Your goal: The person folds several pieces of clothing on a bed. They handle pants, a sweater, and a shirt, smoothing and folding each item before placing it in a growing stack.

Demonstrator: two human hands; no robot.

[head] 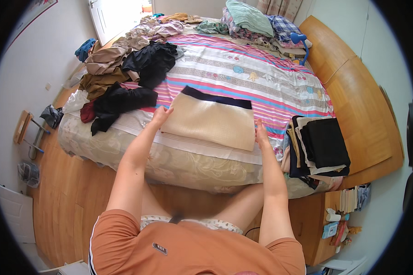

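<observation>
A cream skirt-like garment (210,120) with a dark navy waistband lies spread near the front edge of the bed, its band pointing away from me. My left hand (162,116) grips its left side, fingers closed on the cloth. At its right edge is my right hand (261,132), upright with the fingers fairly straight; whether it pinches the cloth is unclear. To the right sits a stack of folded clothes (325,144), black on top. A black garment (124,99) lies crumpled to the left, beside a larger heap of loose clothes (106,60).
The bed has a striped, patterned sheet (227,68). Bedding (249,22) is piled at the far right, near a blue desk lamp (298,38). A wooden headboard (358,103) borders the right side. A nightstand (309,230) with small items stands at lower right.
</observation>
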